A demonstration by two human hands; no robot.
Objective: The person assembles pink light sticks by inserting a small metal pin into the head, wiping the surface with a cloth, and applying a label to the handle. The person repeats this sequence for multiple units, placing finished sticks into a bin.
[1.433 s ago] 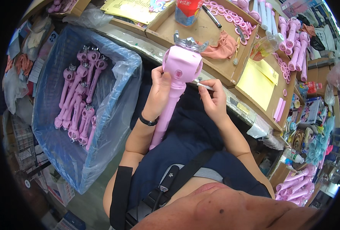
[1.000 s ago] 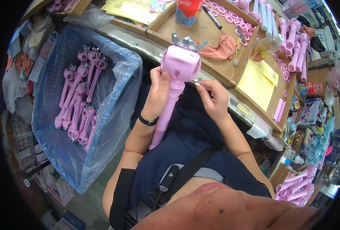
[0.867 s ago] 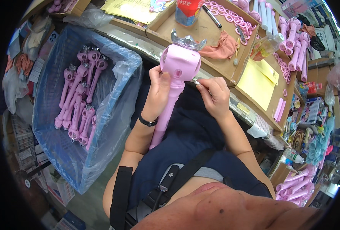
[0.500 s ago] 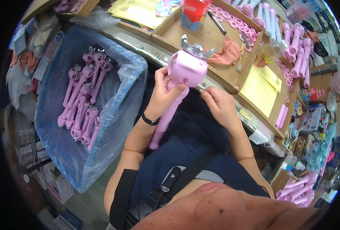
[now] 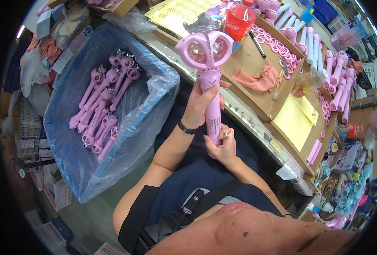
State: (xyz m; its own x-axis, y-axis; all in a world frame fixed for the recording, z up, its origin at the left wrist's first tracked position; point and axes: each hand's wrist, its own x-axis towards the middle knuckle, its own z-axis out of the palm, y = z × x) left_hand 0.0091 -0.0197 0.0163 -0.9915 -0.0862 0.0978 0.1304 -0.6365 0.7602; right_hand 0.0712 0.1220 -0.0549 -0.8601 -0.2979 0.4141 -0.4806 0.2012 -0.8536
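A pink toy wand [image 5: 212,114] stands nearly upright before me, with open loops round a clear centre at its head and a silver crown on top. My left hand [image 5: 199,104] is wrapped round the handle just under the head. Lower down, my right hand [image 5: 223,146] is closed at the handle's bottom end. A small thin metallic tip [image 5: 226,135] shows between its fingers; what it belongs to is hidden. To the left, several similar pink wands [image 5: 96,100] lie in a blue crate [image 5: 79,191] lined with clear plastic.
Cardboard trays on the bench hold an orange cloth [image 5: 258,78], pink rings [image 5: 284,53], a black pen [image 5: 257,44] and yellow paper [image 5: 292,123]. A red-labelled bottle [image 5: 239,21] stands behind the wand's head. More pink wands [image 5: 343,85] lie at the far right.
The wand has turned from its side to show its looped face and stands straighter. My right hand has moved left and down from the bench edge to the handle's lower end.
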